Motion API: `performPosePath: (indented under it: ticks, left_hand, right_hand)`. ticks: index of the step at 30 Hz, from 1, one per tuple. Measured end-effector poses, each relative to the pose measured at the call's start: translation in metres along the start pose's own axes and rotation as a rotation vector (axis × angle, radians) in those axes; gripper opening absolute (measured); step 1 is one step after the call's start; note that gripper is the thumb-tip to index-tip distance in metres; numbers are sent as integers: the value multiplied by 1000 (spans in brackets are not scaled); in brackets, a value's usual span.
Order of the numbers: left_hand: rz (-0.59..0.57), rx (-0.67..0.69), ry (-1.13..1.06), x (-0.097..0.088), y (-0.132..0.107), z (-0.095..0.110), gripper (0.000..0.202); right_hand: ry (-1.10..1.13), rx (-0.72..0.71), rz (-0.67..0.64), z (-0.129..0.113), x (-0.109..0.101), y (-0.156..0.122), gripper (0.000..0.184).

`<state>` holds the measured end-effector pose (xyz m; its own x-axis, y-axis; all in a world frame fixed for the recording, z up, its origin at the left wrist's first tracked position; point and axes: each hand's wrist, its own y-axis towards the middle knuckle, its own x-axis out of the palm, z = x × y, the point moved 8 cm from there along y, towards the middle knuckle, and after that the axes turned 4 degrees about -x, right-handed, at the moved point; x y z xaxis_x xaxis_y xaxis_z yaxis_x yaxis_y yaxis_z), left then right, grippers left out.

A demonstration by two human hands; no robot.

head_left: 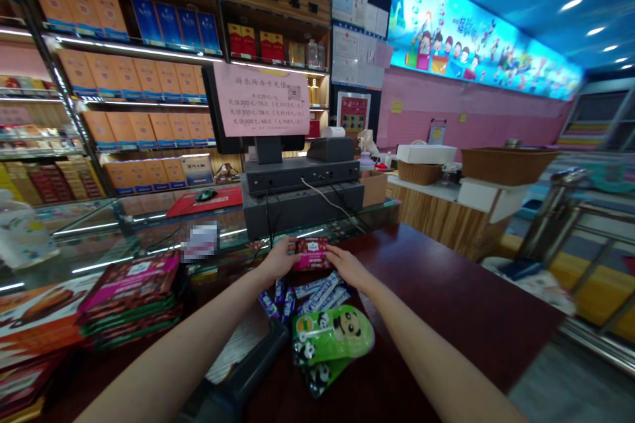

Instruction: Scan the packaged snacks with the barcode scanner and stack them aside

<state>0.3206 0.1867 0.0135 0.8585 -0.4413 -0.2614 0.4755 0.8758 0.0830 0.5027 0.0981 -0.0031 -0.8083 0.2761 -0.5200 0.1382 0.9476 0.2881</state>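
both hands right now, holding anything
left hand: holding a pink packet
right hand: against the same packet, can't tell if gripping

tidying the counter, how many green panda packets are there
2. One green panda packet lies on top, and a second green panda packet lies partly under it, both on the dark red counter. More could be hidden beneath them.

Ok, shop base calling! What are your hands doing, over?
Left grip and right grip on pink snack packet. Blue stick sachets just below the hands. Dark till base just ahead.
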Motion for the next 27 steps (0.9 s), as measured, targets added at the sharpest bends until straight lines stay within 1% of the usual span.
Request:
performPosePath:
  ticks: [4, 8, 12, 15, 17, 20, 26, 27]
  left_hand:
    - [14, 12, -41, -14, -12, 15, 53]
    - [54, 46, -72, -31, -31, 30, 53]
    - [95, 86, -84, -50, -56, 43, 49]
    - [122, 109, -91, -65, -77, 50, 49]
    - [153, 130, -90, -78, -90, 53, 50]
    - [235, 161, -72, -102, -109, 57, 52]
    - [374, 191, -65, -149, -147, 57, 49]
    - [391, 190, -67, -156, -154, 56, 48]
  right_hand:
    - [132, -36, 37, -18, -4, -5, 46]
    - [280, -97, 74, -42, -7, -10, 46]
    - [445, -100, 130, -63, -2, -12, 43]
    - [535, -123, 162, -85, 5, -14, 43]
    - [549, -148, 167, -101, 11, -17, 43]
    - [557, -137, 156, -119, 26, -21, 45]
    - [746, -86, 86, -143, 67, -24, 67]
    - [764, -81, 77, -147, 73, -25, 69]
